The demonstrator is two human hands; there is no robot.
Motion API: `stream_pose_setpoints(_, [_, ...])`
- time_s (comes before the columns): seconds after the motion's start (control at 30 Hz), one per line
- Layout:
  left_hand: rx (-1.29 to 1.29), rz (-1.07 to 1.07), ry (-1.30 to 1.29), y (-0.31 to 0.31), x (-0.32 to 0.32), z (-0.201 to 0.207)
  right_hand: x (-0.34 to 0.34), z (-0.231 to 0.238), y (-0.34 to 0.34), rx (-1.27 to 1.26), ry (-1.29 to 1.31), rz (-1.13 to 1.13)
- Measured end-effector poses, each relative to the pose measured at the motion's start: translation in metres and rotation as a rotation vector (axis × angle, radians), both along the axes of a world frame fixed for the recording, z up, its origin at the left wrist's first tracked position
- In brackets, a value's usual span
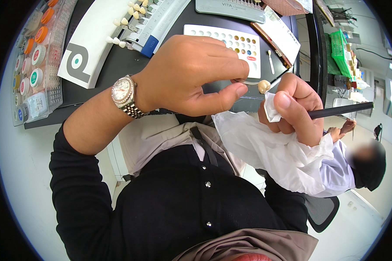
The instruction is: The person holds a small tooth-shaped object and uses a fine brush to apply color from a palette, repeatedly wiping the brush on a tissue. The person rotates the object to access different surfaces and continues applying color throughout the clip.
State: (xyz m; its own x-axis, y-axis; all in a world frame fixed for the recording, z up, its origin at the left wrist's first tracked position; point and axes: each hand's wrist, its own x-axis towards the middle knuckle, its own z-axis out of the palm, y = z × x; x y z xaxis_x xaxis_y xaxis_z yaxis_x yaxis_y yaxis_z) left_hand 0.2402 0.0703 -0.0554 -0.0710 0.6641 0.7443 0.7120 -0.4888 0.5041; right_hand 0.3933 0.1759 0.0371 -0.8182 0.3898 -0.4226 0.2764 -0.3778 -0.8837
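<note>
Thin holder is pinched between thumb and forefinger of left hand; tooth crown is carried at its tip, in the air by the near edge of the bench. White tissue is pinched in right hand just beside the crown; contact cannot be told. Black-handled tool is also gripped there, pointed rightward. White palette is laid beyond the hands, toward the bench's right edge. Clear case of jars is placed at the left edge, white box next to it.
</note>
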Motion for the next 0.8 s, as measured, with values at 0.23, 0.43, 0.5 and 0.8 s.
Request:
stream_pose_setpoints(0.23, [0.020,-0.006,-0.016,0.001,0.000,-0.001,-0.001,-0.003,-0.002,-0.019,0.012,-0.012])
stream_pose_setpoints(0.43, [0.013,-0.006,-0.019,0.001,0.000,-0.001,-0.002,-0.004,-0.002,-0.042,0.037,-0.017])
stream_pose_setpoints(0.5, [0.002,-0.007,-0.016,0.001,0.000,0.000,-0.002,-0.003,-0.003,-0.040,0.029,-0.022])
stream_pose_setpoints(0.8, [-0.212,-0.168,-0.281,-0.006,-0.003,0.004,0.018,-0.020,0.010,-0.148,0.274,-0.199])
